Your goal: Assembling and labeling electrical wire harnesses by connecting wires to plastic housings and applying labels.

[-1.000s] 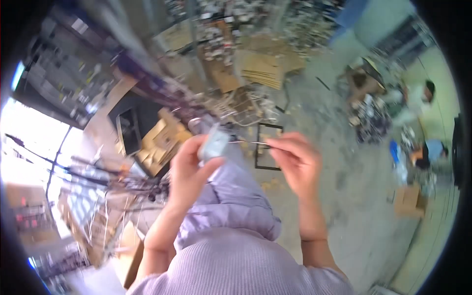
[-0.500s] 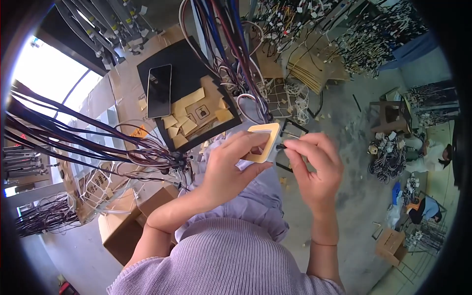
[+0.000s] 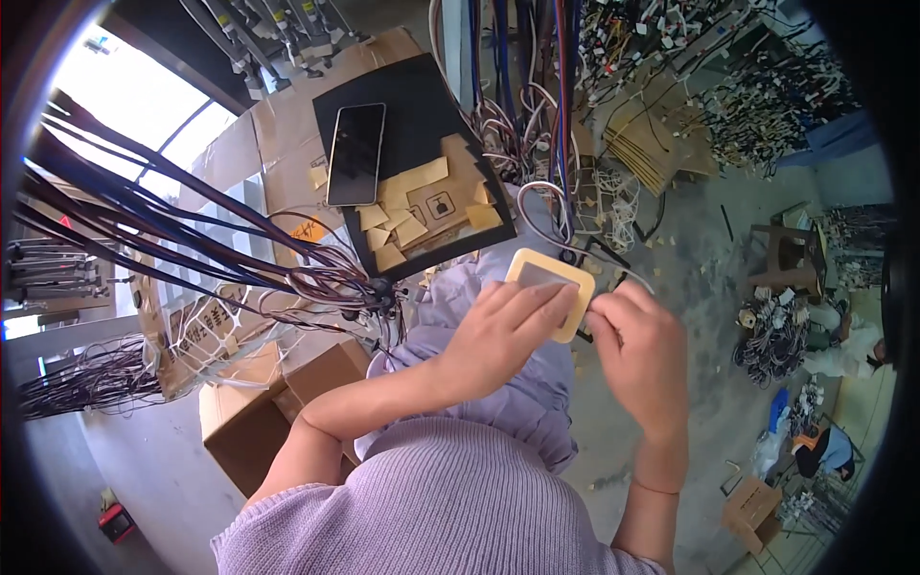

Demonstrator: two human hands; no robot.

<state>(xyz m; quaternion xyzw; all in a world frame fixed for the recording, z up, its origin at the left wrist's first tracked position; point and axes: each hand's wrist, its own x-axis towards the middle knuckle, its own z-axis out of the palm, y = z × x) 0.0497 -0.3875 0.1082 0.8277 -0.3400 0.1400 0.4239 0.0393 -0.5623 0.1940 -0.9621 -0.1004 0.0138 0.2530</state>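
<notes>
My left hand (image 3: 498,335) grips a small rounded rectangular piece (image 3: 544,261) with a pale yellow rim and a greyish middle. Its fingers lie across the face, and the thumb is hidden. At the piece's right edge, my right hand (image 3: 642,350) is closed with thumb and forefinger pinched together. What sits between those fingertips is too small to make out. A thin grey wire (image 3: 623,267) runs just above the right hand; I cannot tell whether it joins the piece. Both hands are above my lap.
Ahead left, a black board (image 3: 412,91) carries a phone (image 3: 356,153) and yellow paper scraps (image 3: 410,184). Wire bundles (image 3: 192,216) stretch in from the left, others (image 3: 561,86) hang ahead. A cardboard box (image 3: 235,407) stands at left. People (image 3: 834,450) sit far right.
The yellow-rimmed piece has turned so its face shows more, and my left fingers now lie over it. Both hands have shifted slightly right and down in view. The surroundings have shifted as my head moved.
</notes>
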